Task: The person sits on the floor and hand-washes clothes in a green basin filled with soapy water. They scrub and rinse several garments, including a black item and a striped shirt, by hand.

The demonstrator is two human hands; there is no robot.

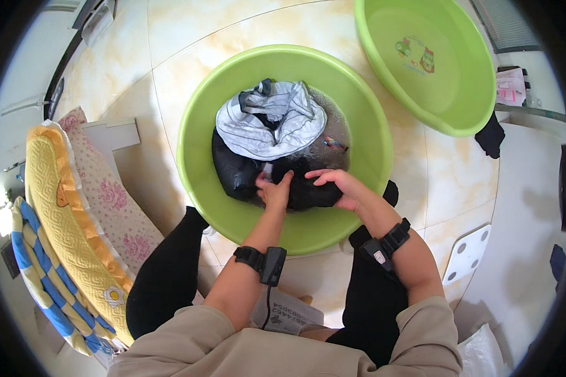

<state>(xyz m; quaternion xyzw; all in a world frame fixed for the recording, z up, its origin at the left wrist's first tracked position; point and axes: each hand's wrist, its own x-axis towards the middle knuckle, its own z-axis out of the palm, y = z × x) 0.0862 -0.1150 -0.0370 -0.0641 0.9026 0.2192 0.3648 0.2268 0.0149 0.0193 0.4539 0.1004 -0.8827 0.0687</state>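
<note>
A large green basin [192,144] holds murky, foamy water [333,125] and wet laundry. My left hand [274,191] is closed on black cloth [299,188] at the basin's near side; its fingertips are slightly blurred. Holding the right end of the same black cloth, my right hand [344,187] has its fingers bent over the top and its thumb side partly hidden. Just beyond both hands lies a bunched light grey striped garment [251,135] with dark trim. More dark fabric [233,166] sits to its left, and a small multicoloured patch [334,144] shows in the water.
A second green basin [446,81] with printed cartoon figures stands at the far right. Dark cloth [490,136] lies beside it. A white scale [466,254] leans at the right. Folded yellow bedding [50,188] and a floral cushion [122,201] are on the left.
</note>
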